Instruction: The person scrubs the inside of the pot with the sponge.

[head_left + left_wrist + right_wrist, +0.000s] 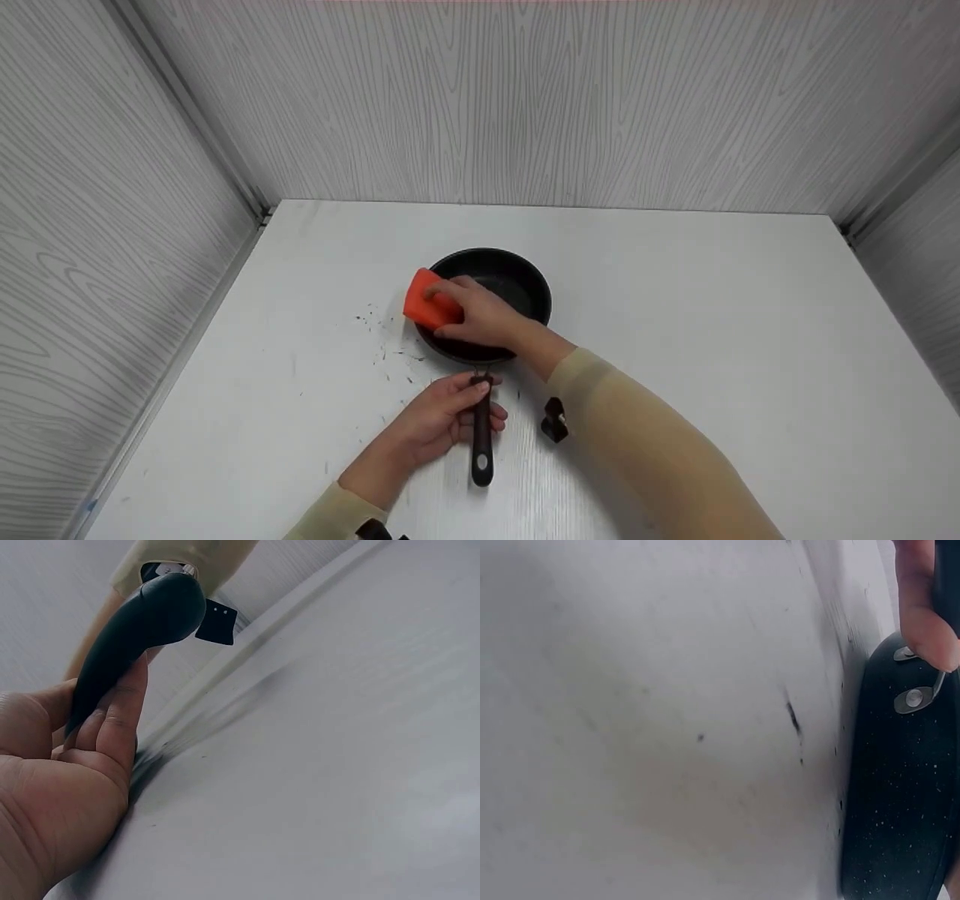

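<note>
A black frying pan (529, 289) sits on the white table, its handle (482, 442) toward me. My left hand (450, 420) holds that handle near the pan, thumb on top and fingers beneath. In the left wrist view the same hand (71, 787) has its fingers around the dark curved handle (142, 626). Over the pan's left side, my right hand (484, 311) grips a folded orange cloth (424, 300), which overlaps the rim. The right wrist view shows the pan's speckled outer wall (900, 787) and riveted bracket (913, 699), with a left-hand digit (928, 637) at the handle.
Dark smudges and crumbs (386, 352) mark the white table (712, 337) left of the pan. A wood-grain panel (525, 105) rises at the back, with further panels at the left (97, 225) and right (922, 247). My right forearm (645, 435) crosses the table's front.
</note>
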